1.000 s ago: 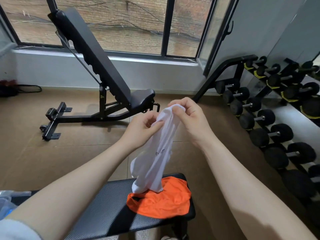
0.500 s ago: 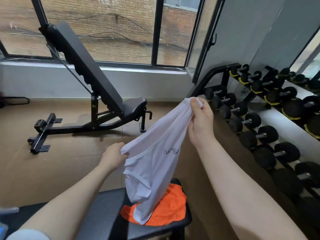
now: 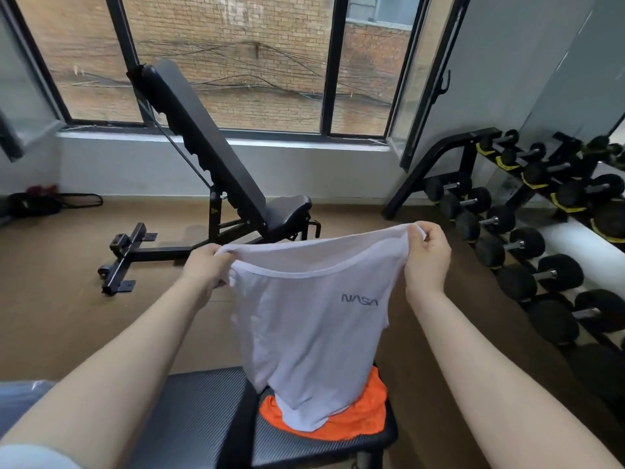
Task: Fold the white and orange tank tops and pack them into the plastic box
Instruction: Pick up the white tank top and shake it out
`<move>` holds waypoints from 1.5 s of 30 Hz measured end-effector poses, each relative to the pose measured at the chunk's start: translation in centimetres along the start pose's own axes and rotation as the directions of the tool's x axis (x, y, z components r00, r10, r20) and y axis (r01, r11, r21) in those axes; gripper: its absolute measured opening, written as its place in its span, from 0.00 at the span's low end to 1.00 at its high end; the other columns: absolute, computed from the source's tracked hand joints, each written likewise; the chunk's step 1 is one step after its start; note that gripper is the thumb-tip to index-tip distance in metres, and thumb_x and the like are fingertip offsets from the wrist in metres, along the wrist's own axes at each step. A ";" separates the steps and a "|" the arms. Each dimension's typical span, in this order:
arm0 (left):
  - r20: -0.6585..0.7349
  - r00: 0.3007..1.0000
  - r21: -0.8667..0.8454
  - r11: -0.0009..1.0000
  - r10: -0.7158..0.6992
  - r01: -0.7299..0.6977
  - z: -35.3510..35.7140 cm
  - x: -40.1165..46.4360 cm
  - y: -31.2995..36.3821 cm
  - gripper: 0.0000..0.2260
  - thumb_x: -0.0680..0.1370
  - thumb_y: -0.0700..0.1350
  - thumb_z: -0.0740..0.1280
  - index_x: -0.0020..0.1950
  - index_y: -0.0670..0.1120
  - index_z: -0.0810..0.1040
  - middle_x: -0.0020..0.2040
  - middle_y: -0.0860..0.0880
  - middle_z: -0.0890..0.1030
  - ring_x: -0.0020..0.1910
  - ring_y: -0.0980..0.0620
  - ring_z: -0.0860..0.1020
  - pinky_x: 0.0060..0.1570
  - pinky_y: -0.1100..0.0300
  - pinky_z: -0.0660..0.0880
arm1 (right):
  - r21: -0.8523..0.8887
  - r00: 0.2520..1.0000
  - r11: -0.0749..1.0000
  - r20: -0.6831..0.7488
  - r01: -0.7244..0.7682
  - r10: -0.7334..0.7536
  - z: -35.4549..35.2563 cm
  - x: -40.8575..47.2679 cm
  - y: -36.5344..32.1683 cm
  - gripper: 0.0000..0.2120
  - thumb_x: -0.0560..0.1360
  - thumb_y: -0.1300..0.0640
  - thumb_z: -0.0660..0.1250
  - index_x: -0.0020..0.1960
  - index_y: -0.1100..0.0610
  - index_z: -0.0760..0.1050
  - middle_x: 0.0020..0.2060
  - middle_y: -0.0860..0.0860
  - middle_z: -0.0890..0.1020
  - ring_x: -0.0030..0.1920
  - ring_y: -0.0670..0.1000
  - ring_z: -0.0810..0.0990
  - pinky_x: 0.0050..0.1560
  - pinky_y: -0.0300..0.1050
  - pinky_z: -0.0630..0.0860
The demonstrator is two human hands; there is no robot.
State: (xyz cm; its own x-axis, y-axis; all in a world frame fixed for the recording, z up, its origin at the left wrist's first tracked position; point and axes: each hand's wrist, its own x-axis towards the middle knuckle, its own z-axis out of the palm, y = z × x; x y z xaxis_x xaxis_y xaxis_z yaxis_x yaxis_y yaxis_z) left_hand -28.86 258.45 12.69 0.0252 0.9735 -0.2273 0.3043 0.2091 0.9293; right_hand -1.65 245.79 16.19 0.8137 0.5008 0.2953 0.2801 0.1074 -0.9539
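The white tank top [image 3: 314, 330], with a small grey logo on the chest, hangs spread out in the air in front of me. My left hand [image 3: 206, 265] pinches its left shoulder strap and my right hand [image 3: 426, 258] pinches the right one. Its hem drapes down onto the orange tank top [image 3: 365, 418], which lies crumpled on the end of the flat black bench [image 3: 203, 411]. A bit of clear plastic [image 3: 20, 397] shows at the left edge behind my left forearm; I cannot tell whether it is the box.
An inclined black workout bench [image 3: 216, 174] stands on the brown floor ahead. A dumbbell rack [image 3: 514, 231] with several black dumbbells runs along the right wall. A dark bag [image 3: 40, 201] lies at the far left under the windows.
My hands have moved apart and levelled out, spreading the bunched white tank top open by its shoulder straps. The view has tilted up a little.
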 end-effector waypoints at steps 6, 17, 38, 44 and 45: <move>0.284 0.952 -0.353 0.936 0.118 -0.011 -0.6 -4.1 2.0 0.03 0.71 0.38 0.67 0.43 0.42 0.78 0.37 0.45 0.80 0.35 0.49 0.77 0.36 0.61 0.76 | 0.120 0.974 0.966 0.026 -0.227 0.226 -0.2 -0.8 0.3 0.06 0.76 0.60 0.62 0.47 0.50 0.74 0.48 0.49 0.78 0.53 0.51 0.77 0.55 0.47 0.75; -0.081 0.956 -0.387 0.875 0.282 -0.290 -2.7 -11.3 2.6 0.06 0.76 0.42 0.66 0.50 0.45 0.80 0.43 0.48 0.81 0.40 0.51 0.76 0.38 0.60 0.72 | 0.174 0.960 0.950 0.153 -0.259 0.234 -4.8 -5.1 -1.9 0.13 0.78 0.60 0.58 0.60 0.54 0.74 0.54 0.50 0.78 0.53 0.46 0.76 0.51 0.39 0.73; -0.378 0.874 -0.429 0.779 0.305 -0.457 -11.8 -36.6 -4.4 0.08 0.77 0.42 0.65 0.39 0.50 0.80 0.32 0.57 0.80 0.31 0.62 0.76 0.35 0.66 0.74 | 0.041 0.931 0.998 0.361 0.037 -0.049 -18.3 -22.0 -6.9 0.09 0.77 0.62 0.61 0.42 0.51 0.74 0.36 0.45 0.76 0.37 0.42 0.73 0.40 0.36 0.70; -0.451 0.869 -0.209 0.923 0.203 -0.324 -12.1 -33.7 -9.7 0.04 0.74 0.42 0.67 0.40 0.48 0.73 0.34 0.54 0.73 0.34 0.58 0.70 0.33 0.69 0.68 | -0.102 0.899 0.995 0.436 0.004 0.041 -16.4 -23.5 -3.8 0.05 0.75 0.62 0.63 0.44 0.57 0.77 0.37 0.49 0.78 0.40 0.47 0.75 0.42 0.42 0.71; -0.453 0.874 -0.211 0.932 0.175 -0.295 -12.1 -32.9 -10.6 0.05 0.74 0.41 0.68 0.43 0.48 0.71 0.33 0.54 0.71 0.33 0.58 0.69 0.32 0.70 0.67 | -0.145 0.890 0.989 0.450 -0.006 0.072 -15.7 -23.6 -2.9 0.05 0.75 0.62 0.63 0.43 0.57 0.77 0.37 0.49 0.78 0.40 0.48 0.75 0.42 0.43 0.71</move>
State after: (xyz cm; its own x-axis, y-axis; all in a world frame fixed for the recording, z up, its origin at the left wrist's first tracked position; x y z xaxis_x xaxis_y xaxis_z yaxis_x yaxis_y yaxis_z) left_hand -44.42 225.28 13.80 -0.3557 0.9297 0.0954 0.0752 -0.0732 0.9945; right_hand -13.61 220.19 12.80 0.5151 0.8400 0.1706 0.3458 -0.0216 -0.9380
